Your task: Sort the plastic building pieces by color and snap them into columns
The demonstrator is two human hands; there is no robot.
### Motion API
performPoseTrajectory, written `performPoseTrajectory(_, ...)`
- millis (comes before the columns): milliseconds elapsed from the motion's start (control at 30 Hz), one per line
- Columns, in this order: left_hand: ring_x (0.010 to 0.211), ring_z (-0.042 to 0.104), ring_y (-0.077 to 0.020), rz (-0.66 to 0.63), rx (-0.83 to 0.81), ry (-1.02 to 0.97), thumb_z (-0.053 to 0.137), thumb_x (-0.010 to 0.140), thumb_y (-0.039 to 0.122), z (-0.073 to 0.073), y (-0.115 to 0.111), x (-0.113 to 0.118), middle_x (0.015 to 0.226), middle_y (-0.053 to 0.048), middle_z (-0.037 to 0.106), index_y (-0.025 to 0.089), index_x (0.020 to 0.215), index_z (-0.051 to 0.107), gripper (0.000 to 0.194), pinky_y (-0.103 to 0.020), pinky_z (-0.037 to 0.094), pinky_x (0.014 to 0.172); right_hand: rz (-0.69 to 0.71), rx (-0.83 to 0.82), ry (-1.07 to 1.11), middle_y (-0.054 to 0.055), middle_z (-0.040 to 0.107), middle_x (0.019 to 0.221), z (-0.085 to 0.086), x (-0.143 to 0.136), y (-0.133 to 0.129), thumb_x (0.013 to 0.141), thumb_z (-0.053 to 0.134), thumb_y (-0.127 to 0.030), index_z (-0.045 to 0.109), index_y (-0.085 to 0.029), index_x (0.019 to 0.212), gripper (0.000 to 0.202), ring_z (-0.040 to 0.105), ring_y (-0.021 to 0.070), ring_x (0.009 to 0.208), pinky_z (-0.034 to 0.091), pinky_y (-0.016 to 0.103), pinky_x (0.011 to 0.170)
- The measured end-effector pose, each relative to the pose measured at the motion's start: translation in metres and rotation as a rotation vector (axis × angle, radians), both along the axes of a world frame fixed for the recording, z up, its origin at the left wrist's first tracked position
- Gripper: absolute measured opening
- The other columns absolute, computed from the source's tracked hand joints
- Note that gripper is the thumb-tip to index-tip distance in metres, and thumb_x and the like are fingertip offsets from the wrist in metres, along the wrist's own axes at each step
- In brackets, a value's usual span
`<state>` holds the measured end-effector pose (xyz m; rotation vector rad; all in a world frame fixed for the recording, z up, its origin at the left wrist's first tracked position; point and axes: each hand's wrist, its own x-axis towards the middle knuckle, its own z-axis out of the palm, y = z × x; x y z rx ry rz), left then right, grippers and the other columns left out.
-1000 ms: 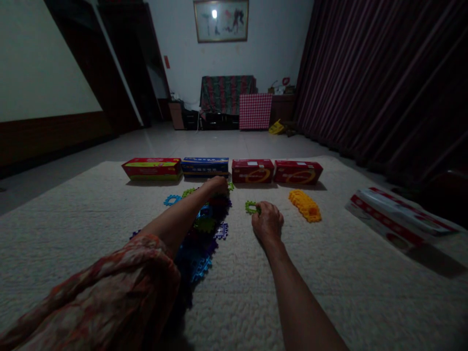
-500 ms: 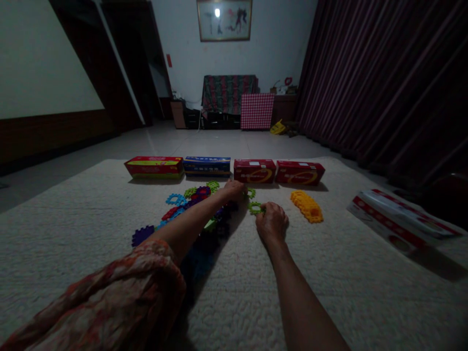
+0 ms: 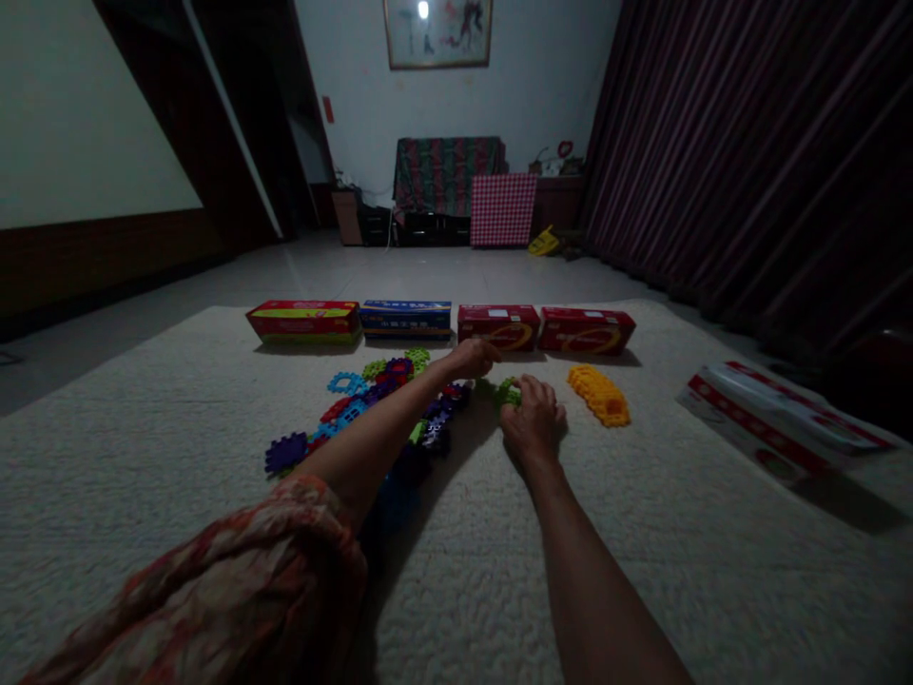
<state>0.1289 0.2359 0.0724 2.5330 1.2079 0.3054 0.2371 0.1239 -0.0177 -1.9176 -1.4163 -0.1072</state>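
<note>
My right hand [image 3: 534,417] rests on the mat with its fingers bent round a light green toothed plastic ring [image 3: 508,391]. Just left of it lies another green piece [image 3: 484,387], dim in the shadow. Above that piece is my left hand [image 3: 474,358], its fingers curled together and pointing right; whatever they hold is hidden. Beneath and beside my left forearm spreads a loose pile of gear-like pieces, among them a purple piece [image 3: 286,454], a light blue ring [image 3: 347,383] and a red piece [image 3: 335,410]. Yellow pieces [image 3: 599,395] form a leaning row right of my right hand.
Along the mat's far side stand a red-and-green box [image 3: 305,323], a blue box [image 3: 406,322] and two red boxes, the nearer-to-centre red box [image 3: 497,328] and the right red box [image 3: 586,331]. A white-and-red package [image 3: 777,419] lies at the right. The quilted mat [image 3: 471,571] covers the floor.
My left hand has moved slightly right and up, away from the pile. The green ring at my right hand has shifted a little up and right, with the fingers now further over it.
</note>
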Motion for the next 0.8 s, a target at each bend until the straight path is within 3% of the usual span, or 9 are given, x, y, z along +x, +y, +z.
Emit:
performPoseTrajectory(133, 0.119, 0.065, -0.0180, 0.291, -0.040, -0.247, 0.048, 0.091, 0.010, -0.003, -0.026, 0.009, 0.127, -0.005, 0.072, 0.019, 0.123, 0.073, 0.042, -0.024, 0.047, 0.104, 0.095, -0.093, -0.074, 0.009, 0.057, 0.144, 0.000, -0.002, -0.002, 0.087, 0.050, -0.020, 0.065, -0.023, 0.123, 0.039, 0.036, 0.0335, 0.134, 0.026, 0.057, 0.104)
performPoseTrajectory(233, 0.116, 0.067, -0.0162, 0.484, -0.119, -0.479, 0.044, 0.092, 0.010, -0.018, -0.059, 0.016, 0.125, -0.004, 0.073, 0.020, 0.129, 0.069, 0.045, -0.024, 0.048, 0.102, 0.147, -0.173, -0.089, 0.009, 0.055, 0.146, -0.002, 0.003, -0.004, 0.091, 0.049, -0.021, 0.067, -0.023, 0.122, 0.036, 0.037, 0.0332, 0.131, 0.027, 0.056, 0.103)
performPoseTrajectory(300, 0.114, 0.067, -0.0149, 0.536, -0.140, -0.611, 0.043, 0.090, 0.006, -0.031, -0.080, 0.018, 0.124, -0.004, 0.073, 0.018, 0.131, 0.067, 0.049, -0.023, 0.048, 0.101, 0.142, -0.175, -0.079, 0.010, 0.057, 0.144, -0.003, 0.005, -0.003, 0.090, 0.052, -0.022, 0.068, -0.023, 0.119, 0.034, 0.038, 0.0325, 0.130, 0.028, 0.054, 0.103)
performPoseTrajectory(433, 0.113, 0.068, -0.0153, 0.519, -0.168, -0.706, 0.044, 0.084, 0.001, -0.057, -0.102, 0.015, 0.122, -0.009, 0.074, 0.011, 0.127, 0.068, 0.050, -0.023, 0.048, 0.103, 0.145, -0.167, -0.037, 0.012, 0.059, 0.140, -0.003, 0.005, -0.001, 0.090, 0.053, -0.023, 0.070, -0.020, 0.115, 0.031, 0.039, 0.0318, 0.128, 0.026, 0.051, 0.102)
performPoseTrajectory(567, 0.109, 0.069, -0.0177, 0.462, -0.134, -0.757, 0.047, 0.078, -0.002, -0.076, -0.097, 0.004, 0.118, -0.009, 0.075, 0.013, 0.122, 0.070, 0.052, -0.029, 0.050, 0.103, 0.142, -0.147, -0.035, 0.011, 0.060, 0.140, -0.005, 0.004, 0.000, 0.090, 0.053, -0.026, 0.071, -0.019, 0.112, 0.030, 0.040, 0.0312, 0.129, 0.025, 0.054, 0.103)
performPoseTrajectory(800, 0.103, 0.072, -0.0190, 0.378, -0.082, -0.716, 0.050, 0.073, -0.004, -0.081, -0.083, -0.008, 0.109, -0.009, 0.077, 0.014, 0.111, 0.076, 0.050, -0.032, 0.053, 0.100, 0.140, -0.100, -0.047, 0.012, 0.063, 0.138, -0.012, 0.007, 0.005, 0.086, 0.054, -0.029, 0.071, -0.020, 0.107, 0.029, 0.044, 0.0337, 0.127, 0.027, 0.060, 0.103)
